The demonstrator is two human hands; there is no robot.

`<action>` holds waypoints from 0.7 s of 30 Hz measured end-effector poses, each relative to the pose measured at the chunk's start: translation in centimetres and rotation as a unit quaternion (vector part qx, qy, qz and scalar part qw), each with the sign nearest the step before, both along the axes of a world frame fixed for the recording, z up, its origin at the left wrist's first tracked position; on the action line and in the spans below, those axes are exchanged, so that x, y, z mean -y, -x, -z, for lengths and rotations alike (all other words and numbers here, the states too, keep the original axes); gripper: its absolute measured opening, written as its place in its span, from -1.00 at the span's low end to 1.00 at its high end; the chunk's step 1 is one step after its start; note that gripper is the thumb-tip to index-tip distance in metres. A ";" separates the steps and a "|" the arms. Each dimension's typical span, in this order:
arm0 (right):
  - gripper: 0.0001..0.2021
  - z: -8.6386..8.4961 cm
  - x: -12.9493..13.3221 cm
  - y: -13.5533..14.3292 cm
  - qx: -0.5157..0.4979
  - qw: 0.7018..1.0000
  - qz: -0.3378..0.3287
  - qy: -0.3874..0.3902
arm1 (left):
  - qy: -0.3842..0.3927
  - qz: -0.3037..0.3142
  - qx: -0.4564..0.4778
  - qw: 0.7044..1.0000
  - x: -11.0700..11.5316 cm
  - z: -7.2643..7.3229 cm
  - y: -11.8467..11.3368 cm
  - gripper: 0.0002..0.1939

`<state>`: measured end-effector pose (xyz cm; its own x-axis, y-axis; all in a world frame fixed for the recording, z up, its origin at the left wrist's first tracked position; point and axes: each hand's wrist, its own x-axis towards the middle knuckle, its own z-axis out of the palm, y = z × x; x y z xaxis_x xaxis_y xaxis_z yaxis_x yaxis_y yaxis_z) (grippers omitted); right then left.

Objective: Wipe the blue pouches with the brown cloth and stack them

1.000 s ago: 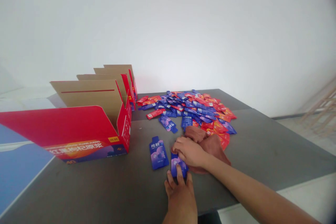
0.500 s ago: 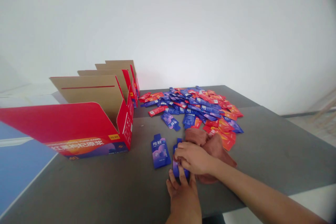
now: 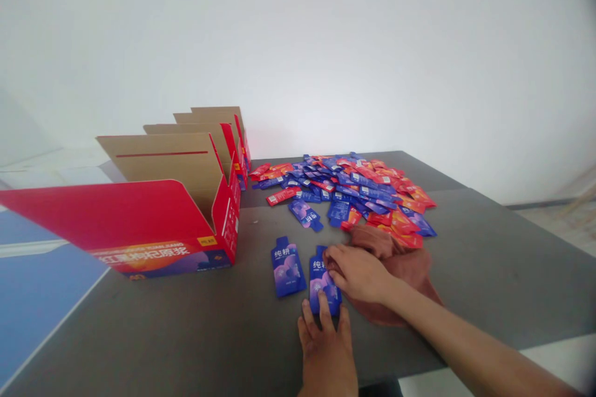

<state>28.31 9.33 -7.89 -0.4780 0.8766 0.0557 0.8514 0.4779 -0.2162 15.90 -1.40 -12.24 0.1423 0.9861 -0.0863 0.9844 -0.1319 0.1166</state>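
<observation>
Left hand (image 3: 327, 342) spread, fingertip on lower part of blue pouch (image 3: 318, 279), flat on table (image 3: 186, 335). Right hand (image 3: 359, 274) gripping brown cloth (image 3: 412, 268) at pouch's upper right edge. Second blue pouch (image 3: 287, 270) just left. Heaped pouches (image 3: 347, 183) beyond; open red box (image 3: 116, 214) at left.

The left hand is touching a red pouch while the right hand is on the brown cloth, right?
Not quite: the pouch that the left hand touches is blue, not red, as the head view shows. The right hand is indeed on the brown cloth.
</observation>
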 end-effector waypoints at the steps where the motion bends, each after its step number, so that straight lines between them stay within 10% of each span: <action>1: -0.79 0.1 0.3 0.0 0.007 1.000 -0.007 -0.002 | -0.001 0.003 0.000 1.000 0.0 0.1 0.1 -0.49; 13: -0.79 -0.2 -0.7 3.7 0.008 1.000 -0.021 -0.001 | -0.001 0.026 -0.029 0.999 -0.7 0.9 2.2 -0.28; 21: -0.80 -0.4 -0.9 4.5 -0.019 0.979 -0.202 0.031 | 0.016 0.021 -0.046 0.999 -0.8 1.4 1.8 -0.33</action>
<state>23.82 10.22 -7.47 -0.7852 0.6184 0.0327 0.5861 0.7592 -0.2829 14.12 -0.61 -13.60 0.1734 0.9760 -0.1320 0.9848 -0.1708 0.0310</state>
